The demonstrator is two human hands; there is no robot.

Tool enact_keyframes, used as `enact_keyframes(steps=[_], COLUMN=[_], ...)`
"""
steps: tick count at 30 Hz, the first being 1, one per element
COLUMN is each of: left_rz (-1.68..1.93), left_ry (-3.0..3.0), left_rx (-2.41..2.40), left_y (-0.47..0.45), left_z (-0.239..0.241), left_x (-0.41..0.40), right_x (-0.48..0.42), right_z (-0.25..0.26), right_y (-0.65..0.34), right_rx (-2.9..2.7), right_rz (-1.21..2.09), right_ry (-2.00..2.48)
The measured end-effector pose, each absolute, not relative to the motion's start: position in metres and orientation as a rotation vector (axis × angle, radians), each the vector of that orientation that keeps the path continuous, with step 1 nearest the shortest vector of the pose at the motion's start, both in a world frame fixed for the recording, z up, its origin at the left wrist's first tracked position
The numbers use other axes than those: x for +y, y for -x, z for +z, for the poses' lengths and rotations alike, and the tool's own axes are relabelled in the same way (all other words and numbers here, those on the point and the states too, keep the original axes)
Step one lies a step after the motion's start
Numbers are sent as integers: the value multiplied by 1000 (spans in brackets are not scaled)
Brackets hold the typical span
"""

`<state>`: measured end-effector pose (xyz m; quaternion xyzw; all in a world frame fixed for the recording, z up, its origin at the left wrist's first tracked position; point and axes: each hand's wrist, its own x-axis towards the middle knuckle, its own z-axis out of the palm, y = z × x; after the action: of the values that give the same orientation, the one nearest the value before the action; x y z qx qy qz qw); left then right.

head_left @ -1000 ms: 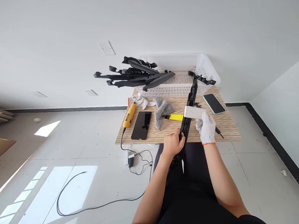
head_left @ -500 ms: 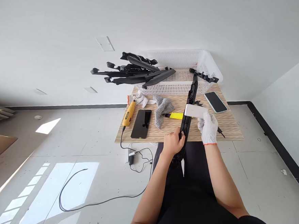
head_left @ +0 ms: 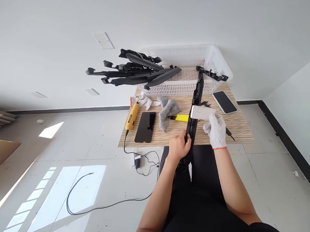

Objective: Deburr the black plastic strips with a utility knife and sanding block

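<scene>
My bare left hand [head_left: 178, 144] is wrapped round the lower part of a long black plastic trim piece [head_left: 198, 91], which slants from my lap up to the basket's front. In a white knit glove with an orange cuff, my right hand [head_left: 216, 130] grips a flat white rectangular block [head_left: 202, 112] by its right end. The block's left end lies over the trim piece; whether they touch I cannot tell. Beneath them is a yellow-handled cutter [head_left: 182, 118], partly covered. A thin black tool [head_left: 229, 133], probably a caliper, lies partly hidden behind the gloved hand.
A white plastic basket [head_left: 169, 90] at the back holds several black trim pieces [head_left: 141, 74], many jutting left. On the wooden table [head_left: 156, 139] lie a yellow corded rotary tool [head_left: 132, 117], a black phone [head_left: 145, 127], a second phone [head_left: 224, 102], a grey cloth [head_left: 167, 109] and a glove [head_left: 145, 100].
The view has shifted slightly. Both hands keep their holds, and the white block stays over the trim piece with only a slight shift.
</scene>
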<state>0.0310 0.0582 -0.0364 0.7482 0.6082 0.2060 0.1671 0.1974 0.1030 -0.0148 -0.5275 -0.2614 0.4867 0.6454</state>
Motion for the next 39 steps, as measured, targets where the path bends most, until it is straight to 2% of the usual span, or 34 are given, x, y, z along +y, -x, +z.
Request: enact_keyframes(steps=[9, 29, 39], left_rz=[609, 658, 818], left_ry=[-2122, -1924, -1778], left_rx=[1737, 1724, 1684], left_y=[-31, -29, -27], left_z=[-38, -27, -23], left_x=[60, 60, 63], right_x=[101, 98, 98], right_z=[-8, -7, -8], right_y=[-195, -193, -195], right_rx=[-793, -784, -723], right_rz=[1121, 1119, 1198], right_ry=[1173, 1165, 1086])
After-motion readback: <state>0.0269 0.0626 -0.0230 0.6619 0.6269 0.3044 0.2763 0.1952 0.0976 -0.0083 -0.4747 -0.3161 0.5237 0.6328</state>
